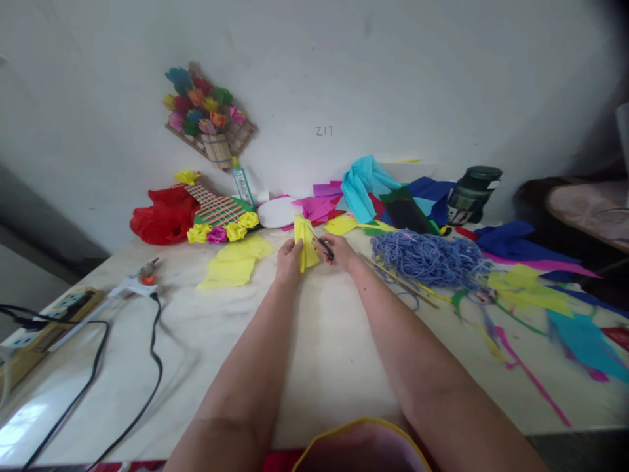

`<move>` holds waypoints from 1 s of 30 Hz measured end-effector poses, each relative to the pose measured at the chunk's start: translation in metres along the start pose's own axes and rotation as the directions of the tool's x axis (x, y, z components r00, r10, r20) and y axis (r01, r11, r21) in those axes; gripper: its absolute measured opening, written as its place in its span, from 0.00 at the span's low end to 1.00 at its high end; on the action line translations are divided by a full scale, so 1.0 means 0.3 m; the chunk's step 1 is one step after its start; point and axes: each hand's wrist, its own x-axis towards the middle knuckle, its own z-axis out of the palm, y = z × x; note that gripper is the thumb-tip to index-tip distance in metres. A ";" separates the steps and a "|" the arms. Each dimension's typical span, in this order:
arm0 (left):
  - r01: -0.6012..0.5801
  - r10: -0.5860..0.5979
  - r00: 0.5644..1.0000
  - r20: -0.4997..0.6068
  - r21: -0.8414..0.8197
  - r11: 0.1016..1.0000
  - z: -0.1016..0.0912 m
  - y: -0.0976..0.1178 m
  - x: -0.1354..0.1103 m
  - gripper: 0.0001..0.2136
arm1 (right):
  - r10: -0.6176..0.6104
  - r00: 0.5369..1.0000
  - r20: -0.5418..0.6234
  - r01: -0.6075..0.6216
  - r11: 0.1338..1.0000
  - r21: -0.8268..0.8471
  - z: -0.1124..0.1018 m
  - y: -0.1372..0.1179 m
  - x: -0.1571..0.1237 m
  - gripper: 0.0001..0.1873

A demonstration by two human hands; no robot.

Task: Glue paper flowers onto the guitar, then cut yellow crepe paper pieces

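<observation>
My left hand (289, 259) pinches a folded strip of yellow paper (305, 245) and holds it upright over the table. My right hand (338, 252) is closed on the black handles of a pair of scissors (319, 241), and the blades lie across the yellow strip. Both forearms reach out over the pale table (314, 341). More yellow paper sheets (236, 262) lie just left of my left hand.
A glue gun (135, 280) with a black cord and a power strip (54, 314) lie at the left. A blue yarn pile (427, 257), coloured paper scraps (531, 288), a dark jar (472, 194), a white plate (278, 212) and paper-flower crafts (216, 216) crowd the back and right.
</observation>
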 end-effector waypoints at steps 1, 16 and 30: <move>0.002 -0.002 1.000 -0.002 -0.001 1.000 0.000 0.001 0.000 0.14 | -0.007 1.000 0.003 0.007 1.000 0.006 -0.001 0.004 0.002 0.12; 0.005 -0.005 1.000 -0.009 0.012 1.000 -0.011 -0.011 0.007 0.17 | -0.009 1.000 -0.002 0.009 0.999 0.039 0.003 0.010 0.006 0.11; 0.007 -0.007 1.000 -0.008 -0.002 1.000 -0.009 -0.002 -0.005 0.16 | -0.031 0.999 0.013 0.030 0.996 0.079 0.014 0.022 0.012 0.12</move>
